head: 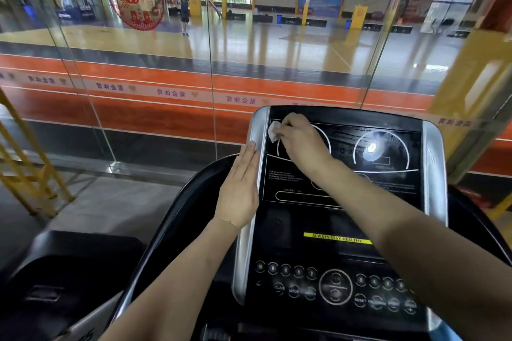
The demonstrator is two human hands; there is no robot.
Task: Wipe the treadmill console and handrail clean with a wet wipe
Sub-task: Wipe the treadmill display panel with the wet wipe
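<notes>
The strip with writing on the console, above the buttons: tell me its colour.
Yellow, with dark lettering, seen in the head view.

A yellow strip point(337, 238) across the middle of the treadmill console point(343, 230) reads "ALWAYS STAY HEALTHY" in dark capitals. Among the round buttons along the console's lower edge, "RESET" point(360, 300) and "PROGRAM" point(376, 302) can be made out at the lower right and "MODE" point(294, 291) at the lower left; the small white lines on the display panel point(285, 175) are too fine to read. The pale band point(177, 93) on the glass wall carries Chinese characters seen mirrored, repeating along its length.
</notes>
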